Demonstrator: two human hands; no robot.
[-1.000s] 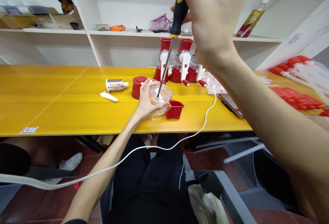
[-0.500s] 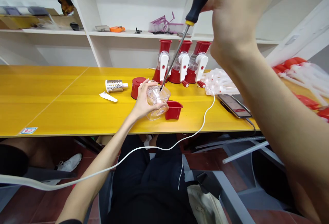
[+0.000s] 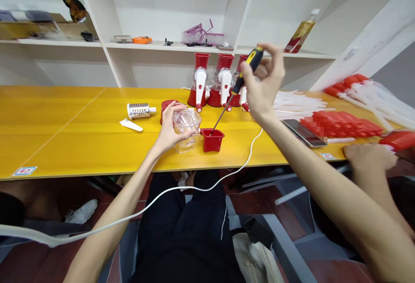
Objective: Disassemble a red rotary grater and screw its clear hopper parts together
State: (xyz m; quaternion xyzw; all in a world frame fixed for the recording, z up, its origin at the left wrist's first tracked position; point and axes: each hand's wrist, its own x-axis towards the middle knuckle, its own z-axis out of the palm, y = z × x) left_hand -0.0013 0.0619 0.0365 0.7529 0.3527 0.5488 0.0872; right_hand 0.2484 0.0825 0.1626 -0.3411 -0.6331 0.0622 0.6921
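My left hand (image 3: 171,127) is closed round a clear plastic grater body (image 3: 187,120) just above the yellow table. My right hand (image 3: 264,82) grips a screwdriver (image 3: 251,66) with a black and yellow handle. Its shaft slants down to the left, and the tip is at the opening of a small red hopper (image 3: 213,142) to the right of the clear body. Behind my left hand is a red base (image 3: 167,105), partly hidden. A metal grater drum (image 3: 140,110) and a white plastic piece (image 3: 131,124) lie further left.
Red and white rotary graters (image 3: 198,82) stand at the back. Right of my arm lie a phone (image 3: 304,133), red pieces (image 3: 343,123) and white strips (image 3: 296,103). A co-worker's hand (image 3: 369,155) rests at the right edge. A white cable (image 3: 240,170) crosses the front.
My right hand has moved down and away from me with the screwdriver. The tip has shifted from the clear body to the red hopper. My left hand still holds the clear body.
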